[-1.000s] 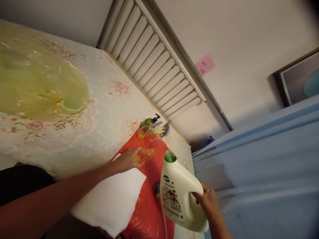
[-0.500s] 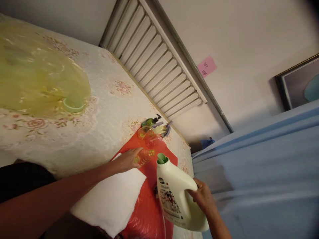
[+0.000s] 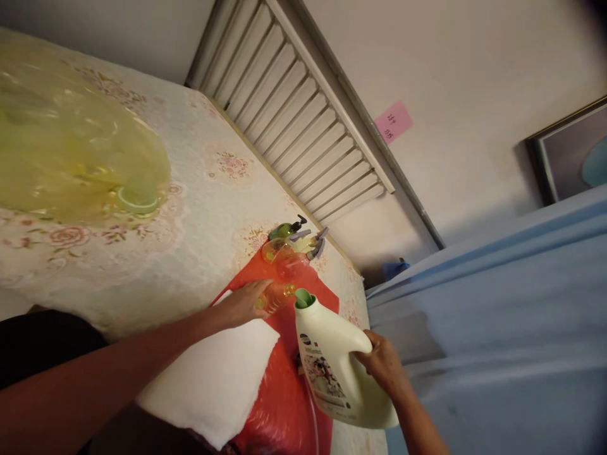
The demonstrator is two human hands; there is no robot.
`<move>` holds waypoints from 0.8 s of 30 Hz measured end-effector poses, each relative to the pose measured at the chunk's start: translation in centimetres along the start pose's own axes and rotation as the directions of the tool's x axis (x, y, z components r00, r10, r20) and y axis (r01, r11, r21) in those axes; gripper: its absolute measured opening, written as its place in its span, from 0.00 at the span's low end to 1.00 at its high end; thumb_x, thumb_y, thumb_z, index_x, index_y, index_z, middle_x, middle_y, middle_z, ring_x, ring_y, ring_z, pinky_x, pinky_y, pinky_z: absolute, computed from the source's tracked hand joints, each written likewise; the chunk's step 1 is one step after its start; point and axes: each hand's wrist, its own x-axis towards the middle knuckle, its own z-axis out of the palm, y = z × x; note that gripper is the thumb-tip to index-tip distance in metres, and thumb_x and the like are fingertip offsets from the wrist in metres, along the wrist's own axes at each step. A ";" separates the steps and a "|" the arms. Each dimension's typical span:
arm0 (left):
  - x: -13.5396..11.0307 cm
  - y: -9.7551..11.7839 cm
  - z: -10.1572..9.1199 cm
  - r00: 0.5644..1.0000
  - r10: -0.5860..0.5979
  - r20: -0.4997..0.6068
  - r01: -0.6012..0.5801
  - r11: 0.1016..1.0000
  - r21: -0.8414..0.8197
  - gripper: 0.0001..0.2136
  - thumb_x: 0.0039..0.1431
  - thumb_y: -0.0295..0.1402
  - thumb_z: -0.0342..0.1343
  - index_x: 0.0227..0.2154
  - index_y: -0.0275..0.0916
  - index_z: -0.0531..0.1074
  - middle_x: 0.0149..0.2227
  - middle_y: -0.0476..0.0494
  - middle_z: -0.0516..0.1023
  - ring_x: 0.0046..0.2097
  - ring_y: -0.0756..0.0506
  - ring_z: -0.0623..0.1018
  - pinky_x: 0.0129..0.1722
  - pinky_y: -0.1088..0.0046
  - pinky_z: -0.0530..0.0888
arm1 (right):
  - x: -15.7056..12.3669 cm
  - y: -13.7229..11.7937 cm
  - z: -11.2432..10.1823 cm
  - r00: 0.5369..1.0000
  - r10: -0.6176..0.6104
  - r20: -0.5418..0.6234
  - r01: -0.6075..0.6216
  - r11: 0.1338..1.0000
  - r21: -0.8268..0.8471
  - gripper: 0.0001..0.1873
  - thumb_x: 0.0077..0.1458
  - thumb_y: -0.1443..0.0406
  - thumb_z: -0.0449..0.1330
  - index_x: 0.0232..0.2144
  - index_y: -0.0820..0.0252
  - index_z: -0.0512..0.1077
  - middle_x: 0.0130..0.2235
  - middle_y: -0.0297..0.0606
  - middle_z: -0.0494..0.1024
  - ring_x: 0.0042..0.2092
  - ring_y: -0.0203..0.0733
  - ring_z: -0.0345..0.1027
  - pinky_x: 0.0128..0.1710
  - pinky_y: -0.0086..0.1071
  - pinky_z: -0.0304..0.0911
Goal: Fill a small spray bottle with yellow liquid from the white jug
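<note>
My left hand (image 3: 244,303) is closed round a small clear orange bottle (image 3: 279,295) that stands uncapped on a red plastic sheet (image 3: 284,404). My right hand (image 3: 383,366) grips the handle of a large cream detergent jug (image 3: 332,360) with a green open spout (image 3: 304,298). The jug is tilted to the left, and its spout sits just beside the small bottle's mouth. Behind them stand three spray bottles (image 3: 291,243), green, yellow and orange, with grey and black trigger heads.
A white folded cloth (image 3: 213,379) lies on the red sheet near me. The table has a pale floral cover (image 3: 199,208); a yellow-green plastic bag (image 3: 71,158) with a green cap lies at the left. A slatted radiator cover (image 3: 294,120) and blue fabric (image 3: 497,328) border the table.
My right hand has swung the jug leftward and tipped it, bringing the spout from well right of the small bottle to right beside its mouth. The left hand has stayed put.
</note>
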 end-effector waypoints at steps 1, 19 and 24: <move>0.0 0.1 0.0 1.000 0.000 0.008 -0.001 1.000 0.017 0.31 0.45 0.35 0.64 0.55 0.44 0.67 0.54 0.41 0.75 0.56 0.33 0.73 0.53 0.60 0.71 | 0.0 -0.1 -0.1 1.000 0.001 0.003 -0.001 1.000 -0.002 0.06 0.41 0.63 0.53 0.23 0.59 0.68 0.20 0.29 0.67 0.22 0.34 0.60 0.24 0.26 0.55; -0.1 0.9 -0.4 0.999 -0.037 0.031 0.035 0.997 0.071 0.34 0.47 0.35 0.63 0.59 0.43 0.63 0.60 0.37 0.70 0.60 0.33 0.70 0.59 0.57 0.67 | 0.1 -1.6 -1.7 1.000 -0.023 0.004 0.023 0.997 -0.071 0.06 0.43 0.64 0.55 0.23 0.60 0.69 0.21 0.31 0.70 0.24 0.34 0.62 0.24 0.26 0.53; -0.2 1.0 -0.5 0.998 -0.040 0.051 0.038 0.998 0.044 0.33 0.47 0.34 0.63 0.59 0.41 0.63 0.59 0.36 0.71 0.60 0.33 0.70 0.58 0.57 0.67 | 0.2 -1.6 -1.8 0.999 -0.035 0.001 0.035 0.995 -0.089 0.06 0.43 0.65 0.54 0.22 0.61 0.70 0.21 0.31 0.70 0.24 0.34 0.62 0.24 0.26 0.52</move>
